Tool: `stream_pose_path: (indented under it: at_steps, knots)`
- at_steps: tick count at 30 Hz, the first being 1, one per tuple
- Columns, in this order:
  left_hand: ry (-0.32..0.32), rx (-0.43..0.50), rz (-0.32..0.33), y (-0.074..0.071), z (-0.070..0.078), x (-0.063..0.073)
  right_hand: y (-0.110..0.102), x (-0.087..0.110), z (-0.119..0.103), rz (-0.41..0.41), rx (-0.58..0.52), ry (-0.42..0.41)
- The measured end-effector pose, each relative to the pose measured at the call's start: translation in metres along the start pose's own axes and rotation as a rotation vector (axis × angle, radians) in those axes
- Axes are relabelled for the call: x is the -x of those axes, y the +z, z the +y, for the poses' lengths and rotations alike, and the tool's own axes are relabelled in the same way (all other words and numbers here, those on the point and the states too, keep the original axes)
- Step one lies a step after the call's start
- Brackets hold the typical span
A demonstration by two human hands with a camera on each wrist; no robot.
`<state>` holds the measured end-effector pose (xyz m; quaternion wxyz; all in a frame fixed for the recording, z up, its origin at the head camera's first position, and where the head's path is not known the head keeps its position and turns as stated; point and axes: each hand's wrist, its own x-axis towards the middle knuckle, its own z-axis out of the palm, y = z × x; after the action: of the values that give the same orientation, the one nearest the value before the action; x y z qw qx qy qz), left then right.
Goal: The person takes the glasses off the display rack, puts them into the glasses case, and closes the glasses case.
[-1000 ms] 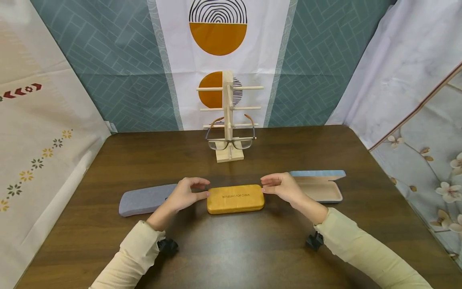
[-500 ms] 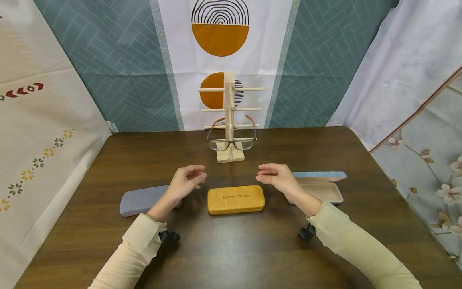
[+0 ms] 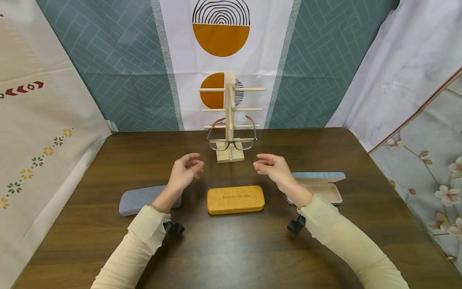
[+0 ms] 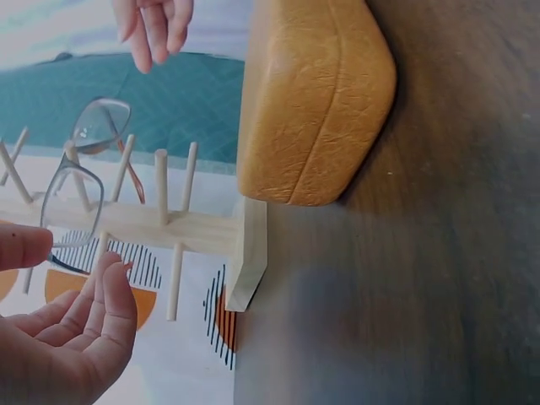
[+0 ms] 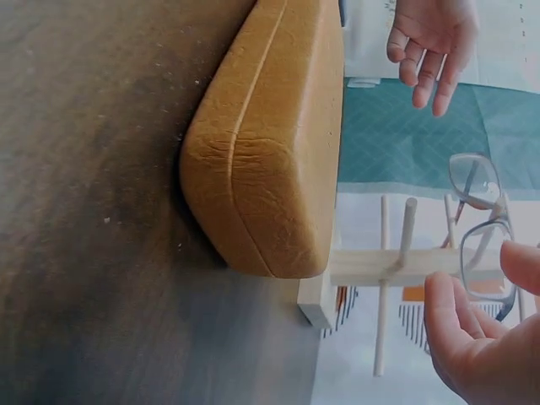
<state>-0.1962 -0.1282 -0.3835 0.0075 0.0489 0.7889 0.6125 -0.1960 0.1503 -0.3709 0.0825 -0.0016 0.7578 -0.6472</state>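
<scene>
My left hand (image 3: pixel 185 171) and right hand (image 3: pixel 275 169) hover over the table on either side, loosely bent and holding nothing. Between and in front of them lies a closed yellow glasses case (image 3: pixel 236 200) with dark lettering on its lid. Beyond the hands, a pair of glasses (image 3: pixel 231 144) hangs on the lowest pegs of a wooden display stand (image 3: pixel 229 108), its temples pointing back. In the left wrist view, the thumb and fingers stand apart with the glasses (image 4: pixel 72 198) visible behind them. The right wrist view shows the same spread beside the glasses (image 5: pixel 488 253).
A closed grey-blue glasses case (image 3: pixel 142 199) lies at left, partly behind my left forearm. On the right, a light blue case (image 3: pixel 325 192) stands with its lid up, partly covered by my right hand and wrist. Patterned cloths (image 3: pixel 122 72) hang behind the brown table (image 3: pixel 231 249).
Both hands have left the ends of the yellow glasses case and moved forward and slightly inward, toward the stand. The yellow case stays where it was.
</scene>
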Motion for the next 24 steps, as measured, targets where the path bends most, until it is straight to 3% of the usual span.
stream_pose_path:
  at_steps: [10,24]
  knots:
    - [0.018,0.049,0.077,0.004,0.003,-0.009,0.004,-0.013,-0.002,0.054,-0.049,0.000]
    - [-0.002,0.215,0.177,0.014,0.009,-0.028,0.006,-0.028,-0.012,0.114,-0.181,0.004]
